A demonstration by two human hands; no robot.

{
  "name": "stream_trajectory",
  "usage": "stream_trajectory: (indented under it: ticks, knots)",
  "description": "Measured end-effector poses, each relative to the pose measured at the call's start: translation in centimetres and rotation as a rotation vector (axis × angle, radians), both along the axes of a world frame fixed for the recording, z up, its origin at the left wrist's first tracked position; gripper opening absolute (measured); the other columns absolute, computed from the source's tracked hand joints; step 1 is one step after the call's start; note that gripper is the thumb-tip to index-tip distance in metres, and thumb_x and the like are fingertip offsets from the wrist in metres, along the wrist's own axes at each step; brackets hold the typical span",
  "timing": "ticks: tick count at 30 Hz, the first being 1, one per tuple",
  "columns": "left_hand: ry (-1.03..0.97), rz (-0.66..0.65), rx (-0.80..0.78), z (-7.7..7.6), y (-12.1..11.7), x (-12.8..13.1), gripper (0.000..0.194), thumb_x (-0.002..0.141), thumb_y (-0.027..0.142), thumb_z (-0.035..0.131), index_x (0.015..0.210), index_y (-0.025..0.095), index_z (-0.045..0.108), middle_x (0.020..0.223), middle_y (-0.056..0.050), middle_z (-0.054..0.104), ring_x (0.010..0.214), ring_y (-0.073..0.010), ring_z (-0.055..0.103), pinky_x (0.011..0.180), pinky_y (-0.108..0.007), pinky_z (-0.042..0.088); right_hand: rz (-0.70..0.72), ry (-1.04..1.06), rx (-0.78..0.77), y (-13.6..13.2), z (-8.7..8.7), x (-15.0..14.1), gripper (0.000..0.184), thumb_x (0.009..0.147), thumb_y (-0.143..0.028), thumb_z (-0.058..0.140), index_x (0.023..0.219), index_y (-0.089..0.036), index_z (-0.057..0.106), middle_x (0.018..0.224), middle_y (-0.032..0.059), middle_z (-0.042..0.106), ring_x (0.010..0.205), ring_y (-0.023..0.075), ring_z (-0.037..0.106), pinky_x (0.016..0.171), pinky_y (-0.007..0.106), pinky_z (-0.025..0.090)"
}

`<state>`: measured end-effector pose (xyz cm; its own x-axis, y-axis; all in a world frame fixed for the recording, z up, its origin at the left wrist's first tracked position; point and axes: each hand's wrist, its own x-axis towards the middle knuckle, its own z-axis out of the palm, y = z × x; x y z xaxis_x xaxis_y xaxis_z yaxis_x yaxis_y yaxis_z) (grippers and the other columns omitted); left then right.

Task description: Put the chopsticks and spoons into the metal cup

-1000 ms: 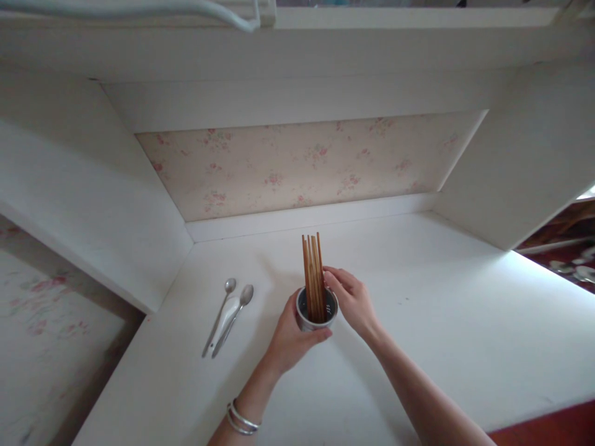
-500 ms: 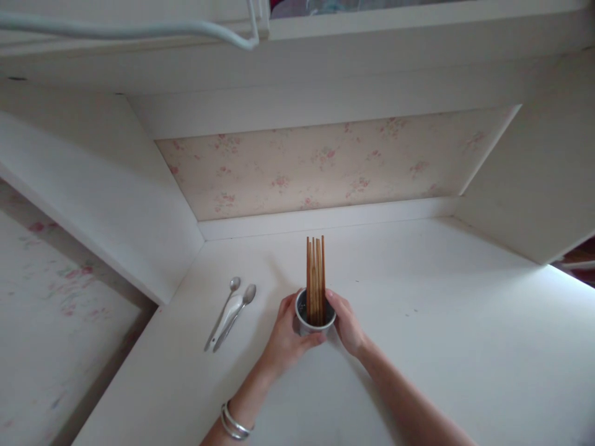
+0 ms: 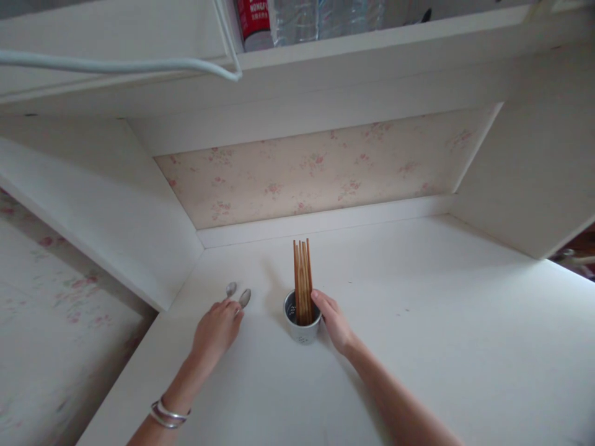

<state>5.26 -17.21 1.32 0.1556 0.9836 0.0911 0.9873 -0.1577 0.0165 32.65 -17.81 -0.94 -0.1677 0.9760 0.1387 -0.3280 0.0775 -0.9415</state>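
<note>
A grey metal utensil holder (image 3: 304, 336) with small drain holes stands upright on the white surface. Several wooden chopsticks (image 3: 303, 272) rise out of it. At its right side, my right hand (image 3: 337, 325) grips the holder, fingers by the rim and close to the chopsticks. Over to the left, my left hand (image 3: 216, 328) is closed over the spoons lying there, palm down. Past its fingertips show the bowls of two metal spoons, one smaller (image 3: 231, 288) and one larger (image 3: 245, 298). Their handles and the white spoon between them are hidden beneath the hand.
The white tabletop (image 3: 418, 347) is bounded by side panels and a flowered back wall (image 3: 320, 176). Overhead runs a shelf (image 3: 372, 46) with plastic bottles (image 3: 325, 18) and a red-labelled container (image 3: 255, 21). A pale bent rod (image 3: 139, 65) crosses the upper left.
My left hand has let go of the holder and moved left onto the spoons. My right hand stays at the holder. The view has tilted up slightly, showing more of the upper shelf.
</note>
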Motion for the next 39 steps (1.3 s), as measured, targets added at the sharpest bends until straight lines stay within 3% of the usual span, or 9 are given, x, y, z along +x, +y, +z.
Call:
stream_trajectory:
  ticks: [6,13,16,19,22,25,28,35,39]
  knots:
    - [0.219,0.135,-0.044,-0.4,-0.7,0.4,0.027,0.093,0.024,0.039,0.096,0.015,0.065,0.104,-0.014,0.067,0.099,-0.0276,0.061,0.081,-0.035,0.044,0.007,-0.002,0.008,0.0,-0.2,0.2,0.041,0.092,-0.050,0.051,0.101,-0.016,0.071,0.099,0.0072,0.071,0.095,0.0229,0.059,0.086,0.034,0.042]
    - [-0.083,0.150,-0.193,0.1,0.9,1.1,0.024,0.091,0.029,0.044,0.084,0.018,0.064,0.093,-0.009,0.070,0.088,-0.0232,0.066,0.073,-0.030,0.043,-0.012,-0.006,0.012,0.1,-0.4,0.1,0.041,0.093,-0.050,0.051,0.102,-0.015,0.071,0.105,0.0091,0.070,0.097,0.0238,0.059,0.088,0.036,0.042]
    - [-0.440,0.141,-0.144,2.4,1.3,2.0,0.023,0.089,0.038,0.047,0.085,0.021,0.062,0.085,-0.004,0.070,0.079,-0.0208,0.065,0.069,-0.028,0.044,-0.007,-0.015,0.015,0.1,-0.3,0.2,0.043,0.092,-0.051,0.050,0.103,-0.015,0.071,0.105,0.0093,0.070,0.097,0.0244,0.059,0.089,0.037,0.042]
    - [-0.847,0.081,-0.096,5.9,1.2,3.9,0.031,0.085,0.050,0.053,0.091,0.021,0.060,0.078,-0.001,0.067,0.071,-0.0184,0.064,0.063,-0.025,0.044,-0.009,-0.016,0.019,0.1,-0.1,0.3,0.043,0.092,-0.051,0.050,0.103,-0.015,0.071,0.104,0.0091,0.071,0.098,0.0247,0.059,0.090,0.037,0.041]
    - [-1.096,0.029,-0.031,9.0,0.8,6.4,0.033,0.081,0.052,0.060,0.087,0.019,0.058,0.074,0.000,0.065,0.068,-0.0156,0.061,0.059,-0.024,0.044,-0.010,-0.016,0.015,0.1,-0.2,0.3,0.043,0.092,-0.052,0.050,0.101,-0.015,0.071,0.102,0.0087,0.071,0.096,0.0246,0.060,0.089,0.037,0.042]
    - [-1.225,-0.023,-0.029,10.1,0.6,8.6,0.032,0.079,0.049,0.064,0.086,0.018,0.058,0.078,-0.001,0.065,0.070,-0.0142,0.060,0.061,-0.023,0.045,-0.016,-0.030,0.026,0.2,-0.2,0.3,0.042,0.093,-0.051,0.049,0.098,-0.015,0.071,0.100,0.0083,0.070,0.095,0.0244,0.059,0.088,0.036,0.042]
    - [-1.226,-0.036,-0.083,9.2,0.7,10.2,0.030,0.080,0.048,0.063,0.086,0.018,0.061,0.078,-0.001,0.066,0.073,-0.0143,0.059,0.063,-0.023,0.044,-0.019,-0.045,0.042,0.2,-0.2,0.3,0.041,0.093,-0.050,0.048,0.098,-0.015,0.070,0.099,0.0081,0.069,0.095,0.0241,0.058,0.087,0.036,0.042]
    - [-1.157,0.000,-0.141,4.2,0.1,11.6,0.030,0.081,0.047,0.062,0.083,0.017,0.067,0.084,-0.004,0.070,0.081,-0.0178,0.062,0.074,-0.026,0.044,-0.007,-0.022,0.038,0.3,-0.2,0.2,0.039,0.092,-0.050,0.050,0.091,-0.016,0.069,0.088,0.0048,0.067,0.087,0.0210,0.056,0.085,0.033,0.041]
    - [-1.183,0.048,-0.171,2.6,-0.3,11.9,0.033,0.078,0.047,0.065,0.090,0.016,0.065,0.091,-0.006,0.069,0.083,-0.0179,0.062,0.075,-0.027,0.046,-0.013,-0.027,0.031,0.3,-0.3,0.3,0.039,0.091,-0.051,0.051,0.087,-0.015,0.067,0.086,0.0041,0.066,0.083,0.0195,0.055,0.083,0.032,0.041]
